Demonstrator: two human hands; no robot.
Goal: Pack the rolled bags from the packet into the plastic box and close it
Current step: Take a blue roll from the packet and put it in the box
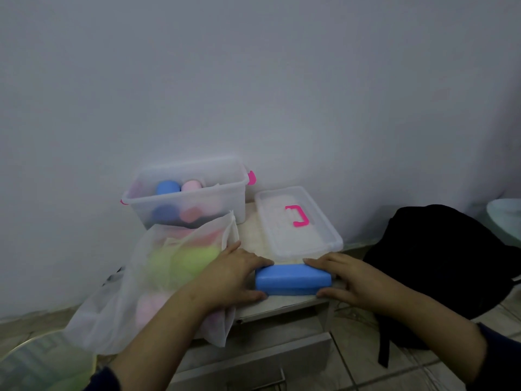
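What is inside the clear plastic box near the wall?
The plastic box is open and holds a blue roll and a pink roll. Darker blue and reddish shapes show through its cloudy wall; the packet covers its lower front.

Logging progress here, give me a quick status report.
Left hand and right hand grip blue roll at its ends. Plastic box open, lid beside it. Path clear.

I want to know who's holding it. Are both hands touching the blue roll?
Touching. The head view shows the left hand gripping one end of the blue roll and the right hand gripping the other, fingers and thumbs wrapped against it.
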